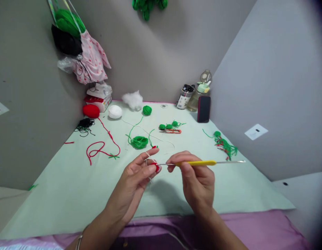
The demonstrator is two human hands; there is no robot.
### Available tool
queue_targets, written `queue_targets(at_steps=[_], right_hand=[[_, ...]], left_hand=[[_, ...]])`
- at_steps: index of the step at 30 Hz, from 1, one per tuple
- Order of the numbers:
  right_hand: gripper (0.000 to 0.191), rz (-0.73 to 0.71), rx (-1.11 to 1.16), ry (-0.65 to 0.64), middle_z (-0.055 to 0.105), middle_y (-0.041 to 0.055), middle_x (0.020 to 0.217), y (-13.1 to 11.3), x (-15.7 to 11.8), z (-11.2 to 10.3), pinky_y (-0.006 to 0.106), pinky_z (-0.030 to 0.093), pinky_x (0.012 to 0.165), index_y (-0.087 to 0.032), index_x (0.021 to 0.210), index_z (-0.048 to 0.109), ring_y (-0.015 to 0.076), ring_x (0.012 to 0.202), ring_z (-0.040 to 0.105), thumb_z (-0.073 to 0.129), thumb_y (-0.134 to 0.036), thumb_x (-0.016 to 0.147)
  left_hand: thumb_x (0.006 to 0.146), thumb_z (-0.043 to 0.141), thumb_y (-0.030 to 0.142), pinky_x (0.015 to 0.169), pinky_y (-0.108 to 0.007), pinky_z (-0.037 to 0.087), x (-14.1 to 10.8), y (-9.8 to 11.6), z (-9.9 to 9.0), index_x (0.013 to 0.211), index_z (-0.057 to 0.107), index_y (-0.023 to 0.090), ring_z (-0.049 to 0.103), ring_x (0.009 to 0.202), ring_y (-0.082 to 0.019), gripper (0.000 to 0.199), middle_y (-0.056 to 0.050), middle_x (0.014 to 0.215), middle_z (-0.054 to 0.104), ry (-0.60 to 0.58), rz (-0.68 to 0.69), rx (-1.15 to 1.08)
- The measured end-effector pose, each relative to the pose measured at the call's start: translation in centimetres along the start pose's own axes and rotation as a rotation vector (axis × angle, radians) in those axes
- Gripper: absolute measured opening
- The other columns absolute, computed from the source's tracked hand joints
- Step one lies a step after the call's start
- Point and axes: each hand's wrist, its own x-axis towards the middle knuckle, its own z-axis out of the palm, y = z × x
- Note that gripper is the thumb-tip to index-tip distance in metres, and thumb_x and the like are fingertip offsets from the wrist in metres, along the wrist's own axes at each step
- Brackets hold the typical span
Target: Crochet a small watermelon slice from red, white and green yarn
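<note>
Above the middle of the table, my left hand [136, 178] pinches a small red and white crochet piece [156, 167] between thumb and fingers. White yarn [147, 160] runs around its raised fingers. My right hand [197, 182] is closed on the yellow handle of a crochet hook [199, 163]. The hook's thin metal tip reaches left to the crochet piece; whether it passes through a stitch is too small to tell. A small red and green bit [155, 147] lies just behind the left fingertips.
Beyond the hands lie a green yarn coil [139, 142], orange snips [173, 131], a white yarn ball [115, 112] and a red yarn ball [91, 111]. A phone [204, 109] leans at the back right. Green and red yarn pieces [228, 147] lie at the right edge.
</note>
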Motion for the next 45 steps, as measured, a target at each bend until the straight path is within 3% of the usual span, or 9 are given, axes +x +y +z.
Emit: queue_targets(at_steps=[6,11,15,20,25,30,34,38,45], right_hand=[[0.027,-0.106,-0.163,-0.100,0.082,0.0065,0.102,0.1,-0.2,0.4,0.034,0.064,0.080,-0.028,0.117,0.080,0.0203,0.094,0.077,0.060,-0.013,0.106],[0.033,-0.306,-0.437,-0.147,0.081,0.0100,0.112,-0.1,-0.6,-0.4,0.036,0.066,0.080,-0.028,0.124,0.080,0.0232,0.099,0.078,0.064,-0.010,0.102],[0.024,-0.067,-0.119,0.000,0.079,0.0059,0.093,-0.1,0.1,-0.5,0.034,0.063,0.071,-0.026,0.110,0.081,0.0194,0.081,0.074,0.059,-0.018,0.107],[0.018,0.045,0.017,-0.101,0.082,0.0069,0.095,0.0,0.6,0.0,0.036,0.063,0.078,-0.025,0.103,0.084,0.0208,0.089,0.075,0.066,-0.026,0.105],[0.018,0.119,0.100,-0.069,0.082,0.0057,0.095,0.0,0.5,0.0,0.033,0.064,0.071,-0.027,0.103,0.084,0.0181,0.079,0.073,0.067,-0.031,0.105],[0.018,0.142,0.169,-0.095,0.079,0.0055,0.093,0.4,0.3,-0.2,0.032,0.062,0.073,-0.026,0.103,0.085,0.0178,0.081,0.072,0.068,-0.034,0.104],[0.019,0.296,0.375,-0.001,0.075,0.0038,0.088,0.8,0.5,-0.3,0.028,0.060,0.066,-0.024,0.096,0.084,0.0144,0.069,0.070,0.071,-0.037,0.103],[0.023,0.434,0.515,0.017,0.069,0.0006,0.077,0.7,0.7,-0.2,0.025,0.054,0.062,-0.022,0.088,0.082,0.0114,0.063,0.064,0.074,-0.040,0.100],[0.019,0.225,0.253,-0.084,0.078,0.0044,0.099,0.9,-0.2,0.1,0.029,0.055,0.076,-0.028,0.104,0.084,0.0163,0.087,0.069,0.067,-0.035,0.106]], left_hand=[[0.081,0.092,0.030,0.094,-0.030,0.047,-0.2,-0.4,0.6,0.117,0.086,0.028,0.062,0.091,-0.015,0.036,0.001,0.087,0.073,0.018,0.135,0.186],[0.077,0.096,0.031,0.091,-0.029,0.049,0.3,-0.2,0.3,0.119,0.085,0.022,0.063,0.084,-0.013,0.045,-0.001,0.087,0.074,-0.008,-0.030,-0.009],[0.076,0.095,0.023,0.103,-0.036,0.049,0.4,0.1,0.1,0.115,0.086,0.021,0.062,0.082,-0.013,0.040,0.002,0.084,0.070,0.027,-0.019,-0.054],[0.082,0.091,0.029,0.100,-0.034,0.044,-0.1,-0.1,0.3,0.118,0.084,0.028,0.063,0.093,-0.016,0.036,0.001,0.088,0.072,0.006,0.125,0.169],[0.086,0.088,0.030,0.102,-0.036,0.040,-0.3,0.0,0.4,0.130,0.079,0.029,0.063,0.103,-0.020,0.045,0.000,0.094,0.075,-0.020,0.074,0.175],[0.084,0.088,0.026,0.103,-0.036,0.040,-0.4,0.2,0.6,0.144,0.070,0.026,0.065,0.098,-0.019,0.062,-0.001,0.093,0.075,-0.063,-0.015,0.070],[0.079,0.089,0.025,0.095,-0.034,0.045,-0.2,0.4,0.2,0.137,0.076,0.018,0.063,0.088,-0.017,0.060,-0.002,0.089,0.073,-0.102,-0.130,-0.048],[0.077,0.089,0.025,0.089,-0.033,0.045,-0.2,0.3,0.1,0.131,0.079,0.020,0.061,0.085,-0.016,0.055,0.000,0.086,0.068,-0.099,-0.088,-0.013],[0.082,0.089,0.032,0.087,-0.032,0.042,-0.4,-0.3,0.2,0.131,0.079,0.028,0.059,0.094,-0.019,0.049,-0.002,0.096,0.071,-0.034,0.066,0.226]])
